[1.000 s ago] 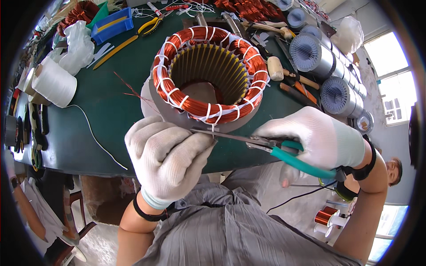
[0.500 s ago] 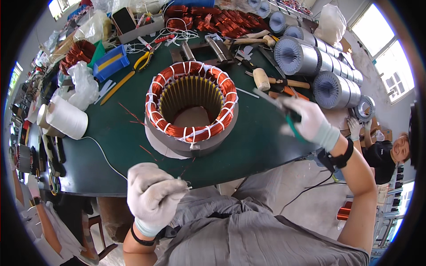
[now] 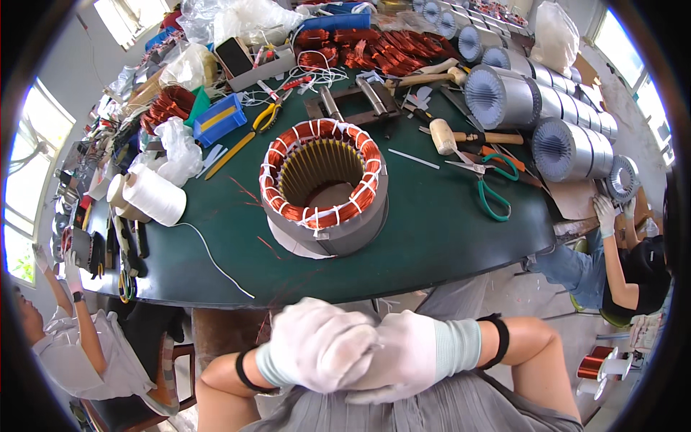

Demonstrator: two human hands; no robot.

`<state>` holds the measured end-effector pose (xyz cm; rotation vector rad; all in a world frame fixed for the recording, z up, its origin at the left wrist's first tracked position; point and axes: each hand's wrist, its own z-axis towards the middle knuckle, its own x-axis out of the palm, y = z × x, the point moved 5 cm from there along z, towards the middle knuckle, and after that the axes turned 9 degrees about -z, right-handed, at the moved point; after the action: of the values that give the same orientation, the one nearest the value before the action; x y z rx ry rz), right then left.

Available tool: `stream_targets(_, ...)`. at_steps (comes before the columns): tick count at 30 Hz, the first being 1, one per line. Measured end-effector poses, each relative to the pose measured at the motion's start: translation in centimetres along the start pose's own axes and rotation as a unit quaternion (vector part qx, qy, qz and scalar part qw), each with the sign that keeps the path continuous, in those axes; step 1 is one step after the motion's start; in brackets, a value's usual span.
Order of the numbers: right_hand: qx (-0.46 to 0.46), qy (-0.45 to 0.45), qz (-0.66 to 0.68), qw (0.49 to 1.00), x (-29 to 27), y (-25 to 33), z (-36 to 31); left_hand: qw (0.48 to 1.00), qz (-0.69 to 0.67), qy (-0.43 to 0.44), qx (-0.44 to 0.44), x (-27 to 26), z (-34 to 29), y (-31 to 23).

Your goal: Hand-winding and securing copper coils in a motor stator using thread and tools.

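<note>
Nearest, the person's two gloved hands are together, the left hand [image 3: 322,347] lapping over the right hand [image 3: 405,353] and hiding part of it. Their fingers are folded and blurred, so I cannot tell whether either grips anything. Both forearms are cut off by the lower edge.

Beyond them, the wound stator [image 3: 320,171] stands upright on the green table [image 3: 446,230], left of the middle; its near rim hides part of the bore, and its base covers most of a pale sheet [image 3: 306,250]. Thin red wire scraps [image 3: 269,247] beside it are hard to make out.

To the left, a white thread spool [image 3: 155,196] partly hides another spool [image 3: 118,194]. To the right, green-handled scissors [image 3: 478,169] lie spread near a mallet [image 3: 442,137]. Farther right, a co-worker [image 3: 626,270] is cut off by the dark rim. At the far side, red coils [image 3: 378,52] overlap too closely to count.
</note>
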<state>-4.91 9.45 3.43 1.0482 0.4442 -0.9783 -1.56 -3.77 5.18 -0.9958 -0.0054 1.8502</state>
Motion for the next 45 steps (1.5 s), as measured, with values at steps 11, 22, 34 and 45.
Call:
stream_targets(11,0.382,-0.229,-0.039,0.895,-2.5,-13.1,-9.5,0.925,-0.074,-0.123,-0.352,-12.5,8.2,13.2)
stream_targets(22,0.359,-0.203,-0.101,0.906,-2.0,-13.6,-8.6,0.939,0.126,-0.183,-0.264,-15.5,14.2,49.9)
stream_targets(34,0.360,-0.173,-0.104,0.911,-2.4,-14.6,-8.5,0.888,0.287,0.144,-0.328,-3.8,12.8,54.7)
stream_targets(45,0.385,-0.208,-0.086,0.895,-2.1,-13.4,-8.8,0.953,0.226,0.009,-0.200,-10.2,12.2,37.6)
